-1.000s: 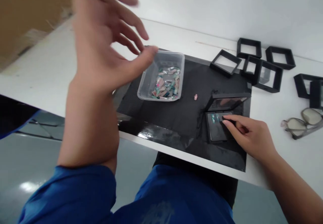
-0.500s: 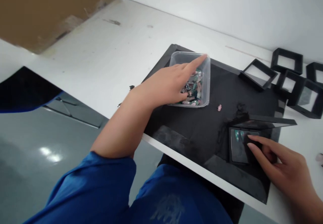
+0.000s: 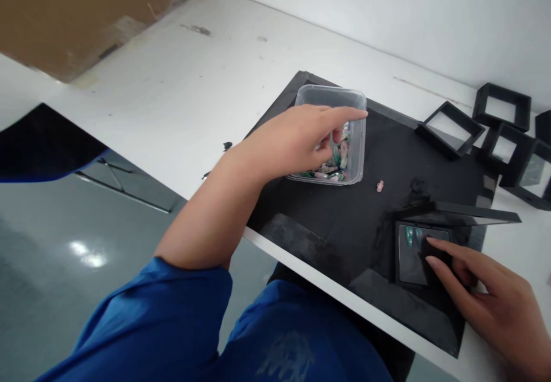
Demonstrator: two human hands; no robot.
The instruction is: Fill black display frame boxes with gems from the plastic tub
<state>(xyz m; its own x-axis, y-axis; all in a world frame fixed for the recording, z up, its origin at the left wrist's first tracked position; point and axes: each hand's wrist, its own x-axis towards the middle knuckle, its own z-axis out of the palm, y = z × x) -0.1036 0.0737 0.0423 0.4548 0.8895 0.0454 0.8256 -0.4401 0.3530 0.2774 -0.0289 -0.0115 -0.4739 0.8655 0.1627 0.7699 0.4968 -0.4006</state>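
Observation:
My left hand [image 3: 297, 141] reaches over a clear plastic tub [image 3: 360, 141] of small green and pink shiny pieces [image 3: 329, 170]. Its index finger stretches out over the far rim. Thumb and another finger dip toward the pieces, a little apart; the remaining fingers are hidden. My right hand [image 3: 486, 290] rests at an unfolded black display frame [image 3: 396, 256], index finger and thumb apart on its clear film. Two small green pieces [image 3: 411, 236] lie on that film near the index fingertip. The frame's raised lid [image 3: 477, 214] leans up behind. A single pink piece [image 3: 380, 186] lies between tub and frame.
A black mat [image 3: 318, 215] covers part of the white table [image 3: 172, 95]. Several black frames [image 3: 450, 129] stand at the right back, near the white wall. Brown board [image 3: 86, 15] stands at the far left. Small dark scraps [image 3: 227, 146] lie left of the mat.
The fingers of my left hand have shifted among the pieces, with the index finger lower across the tub's rim. My right hand keeps its place at the frame. The view has shifted slightly.

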